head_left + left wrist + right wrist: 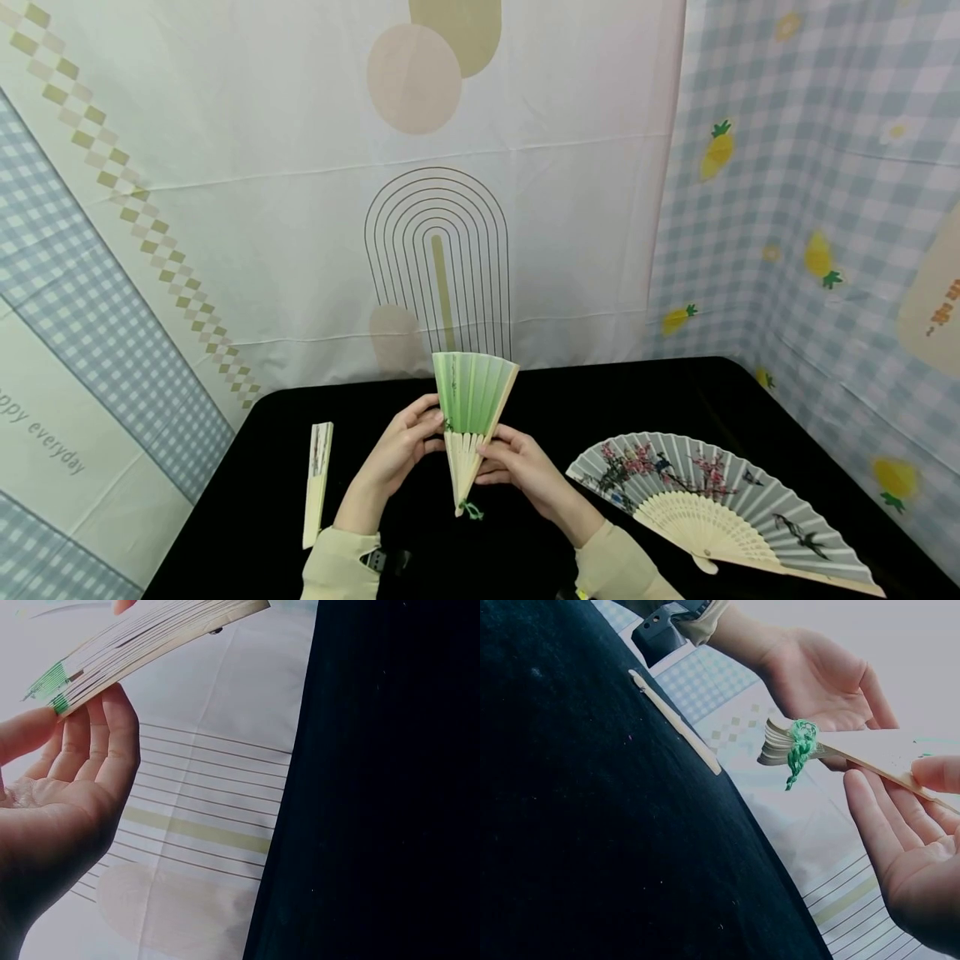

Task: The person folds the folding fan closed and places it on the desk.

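Note:
A green folding fan [474, 396] with pale wooden ribs is partly spread and held upright over the black table [615, 400]. A green tassel [799, 752] hangs from its pivot. My left hand [433, 423] pinches its left guard, thumb over the fingers [105, 742] that lie under the ribs [142, 641]. On the other side my right hand [489, 457] pinches the right guard, with the thumb [937, 772] on top and the fingers beneath.
A closed fan [317, 483] lies on the table's left side and also shows as a fan [676, 724] in the right wrist view. A fully spread grey fan [712, 500] with blossoms and birds lies at the right. Patterned cloth backdrops [225, 208] surround the table.

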A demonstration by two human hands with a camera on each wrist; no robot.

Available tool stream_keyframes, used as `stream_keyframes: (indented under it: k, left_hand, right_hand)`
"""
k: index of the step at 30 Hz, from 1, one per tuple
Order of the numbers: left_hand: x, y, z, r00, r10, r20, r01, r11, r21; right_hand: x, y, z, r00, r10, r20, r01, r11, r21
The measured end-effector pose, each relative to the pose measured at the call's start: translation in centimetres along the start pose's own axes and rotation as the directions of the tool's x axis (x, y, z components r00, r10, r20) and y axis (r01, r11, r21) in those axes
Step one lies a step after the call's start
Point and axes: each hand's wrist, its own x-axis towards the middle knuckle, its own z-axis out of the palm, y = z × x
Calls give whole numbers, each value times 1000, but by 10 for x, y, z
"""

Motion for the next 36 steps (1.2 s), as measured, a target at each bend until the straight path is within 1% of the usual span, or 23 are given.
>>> stream_keyframes:
  k: [7,11,14,20,27,31,36]
  left_hand:
    - [0,-1,0,1000,2,-7,-2,1000,2]
    - [-4,-2,0,1000,-13,-15,13,1000,-4]
    - [-6,-2,0,1000,-7,-10,7,1000,-4]
    - [-2,-1,-1,1000,23,-11,-23,1000,2]
    - [0,-3,-1,1000,2,-25,-2,1000,20]
    - [1,-3,-1,999,-1,-40,1,1000,20]
    - [1,-2,-1,999,-6,-43,7,1000,21]
  right_hand:
    - [0,0,1,1000,0,-3,0,1000,19]
    - [-3,2,2,1000,18,-5,-18,999,39]
    - [-4,3,2,1000,26,-11,-25,999,39]
    - [-2,0,1,1000,12,-9,-12,999,34]
    - [-1,-1,-1,1000,4,-9,-4,1000,15]
    - [-1,-1,-1,1000,-1,-21,1,1000,16]
    - [-1,-1,-1,1000,5,-14,-5,1000,23]
